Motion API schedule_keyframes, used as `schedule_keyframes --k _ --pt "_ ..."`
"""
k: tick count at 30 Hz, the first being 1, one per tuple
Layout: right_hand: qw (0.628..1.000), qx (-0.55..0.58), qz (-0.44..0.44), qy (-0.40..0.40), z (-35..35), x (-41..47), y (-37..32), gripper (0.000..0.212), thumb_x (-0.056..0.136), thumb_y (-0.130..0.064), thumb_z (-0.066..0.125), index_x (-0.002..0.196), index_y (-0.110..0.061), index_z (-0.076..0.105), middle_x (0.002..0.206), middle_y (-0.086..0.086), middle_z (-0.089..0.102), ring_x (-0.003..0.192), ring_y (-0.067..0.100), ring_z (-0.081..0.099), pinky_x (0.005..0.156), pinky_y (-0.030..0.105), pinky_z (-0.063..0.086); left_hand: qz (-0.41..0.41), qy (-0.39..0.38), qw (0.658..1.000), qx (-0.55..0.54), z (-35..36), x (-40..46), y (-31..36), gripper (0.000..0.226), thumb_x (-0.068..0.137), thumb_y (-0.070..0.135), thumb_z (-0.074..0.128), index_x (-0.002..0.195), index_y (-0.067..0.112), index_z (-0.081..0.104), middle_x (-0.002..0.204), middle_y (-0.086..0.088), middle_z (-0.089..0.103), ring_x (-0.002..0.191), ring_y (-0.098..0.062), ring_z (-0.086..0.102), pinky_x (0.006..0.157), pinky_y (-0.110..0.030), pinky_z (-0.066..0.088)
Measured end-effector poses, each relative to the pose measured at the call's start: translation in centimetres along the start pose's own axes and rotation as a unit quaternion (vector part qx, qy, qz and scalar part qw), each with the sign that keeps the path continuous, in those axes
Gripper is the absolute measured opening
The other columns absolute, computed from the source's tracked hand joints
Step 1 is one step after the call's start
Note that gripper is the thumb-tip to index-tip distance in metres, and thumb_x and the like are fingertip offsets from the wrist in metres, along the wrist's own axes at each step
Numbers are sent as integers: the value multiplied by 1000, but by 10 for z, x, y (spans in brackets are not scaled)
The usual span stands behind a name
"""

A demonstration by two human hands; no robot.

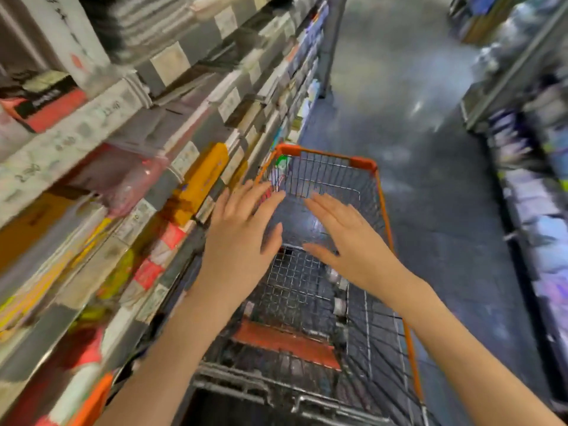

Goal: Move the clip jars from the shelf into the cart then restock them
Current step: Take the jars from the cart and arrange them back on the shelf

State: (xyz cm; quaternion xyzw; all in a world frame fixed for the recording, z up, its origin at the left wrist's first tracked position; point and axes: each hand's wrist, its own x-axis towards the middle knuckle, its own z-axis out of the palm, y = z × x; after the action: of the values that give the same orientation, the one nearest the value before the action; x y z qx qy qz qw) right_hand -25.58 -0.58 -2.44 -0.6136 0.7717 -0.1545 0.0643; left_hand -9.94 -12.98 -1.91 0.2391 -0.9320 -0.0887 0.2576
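Cart [365, 165] long axis runs away down aisle; left hand [242, 238], right hand [353, 241] above it, fingers straight, empty.

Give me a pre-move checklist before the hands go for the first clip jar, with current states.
1. Left hand free: ok, fingers straight, holding nothing.
2. Right hand free: ok, fingers straight, holding nothing.
3. Cart within reach: ok, both hands are above its basket.
4. Room in the basket: ok, the wire floor shows bare between the hands; only something small and green sits at the far left corner.
5. Shelf beside the cart: ok, it runs along the cart's left side.
6. Clip jars located: cannot tell, the shelf goods are motion-blurred and no jar can be made out.
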Motion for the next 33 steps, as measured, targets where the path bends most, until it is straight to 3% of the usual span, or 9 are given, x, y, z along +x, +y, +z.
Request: schedule_keyframes --k 4,9,12,15,19,24,29,33 --pt "998 1 48 -37 24 15 18 86 83 -73 30 151 -24 8 157 -9 6 145 8 -2 119 40 4 22 -37 999 -11 31 18 -19 47 91 34 38 130 13 55 134 -8 52 129 -27 42 110 -50 27" --pt "991 27 108 -68 56 19 36 80 89 -57 44 151 -26 4 158 -10 2 145 7 -6 119 38 0 39 -78 996 -37 74 24 -37 48 91 33 38 132 14 53 134 -7 52 129 -27 43 113 -46 21" --pt "987 47 136 -72 77 19 52 82 88 -57 47 151 -26 6 159 -9 5 146 9 -3 119 39 2 34 -121 991 -45 101 22 -45 50 91 35 37 135 15 51 135 -5 50 130 -26 42 115 -42 12" --pt "981 61 165 -87 105 17 70 82 88 -57 49 151 -26 6 159 -7 8 146 11 2 119 42 8 21 -157 985 -75 131 19 -53 51 93 36 35 137 14 48 137 -7 49 130 -26 39 112 -46 26" --pt "968 91 207 -113 147 12 98 83 87 -51 54 151 -21 11 158 -1 15 145 16 11 117 47 17 7 -203 974 -105 178 16 -59 46 93 23 54 138 13 46 138 -6 48 131 -25 38 111 -43 24" --pt "946 139 258 -139 199 5 134 82 86 -45 62 150 -17 19 156 6 22 142 23 23 112 48 26 17 -256 961 -104 228 3 -65 48 89 19 62 135 9 49 131 -9 54 122 -27 47 106 -46 35" --pt "926 153 301 -171 245 -5 163 83 85 -46 63 150 -16 20 152 7 31 135 25 35 109 43 33 0 -333 937 -107 269 -13 -72 50 96 28 49 144 16 38 143 -2 43 134 -21 35 112 -36 19" --pt "878 240 378 -168 278 -13 181 83 83 -47 63 148 -12 25 149 9 35 135 25 35 111 44 32 -3 -367 922 -121 302 -35 -79 48 95 24 50 141 12 42 137 -5 49 129 -21 41 112 -36 23"
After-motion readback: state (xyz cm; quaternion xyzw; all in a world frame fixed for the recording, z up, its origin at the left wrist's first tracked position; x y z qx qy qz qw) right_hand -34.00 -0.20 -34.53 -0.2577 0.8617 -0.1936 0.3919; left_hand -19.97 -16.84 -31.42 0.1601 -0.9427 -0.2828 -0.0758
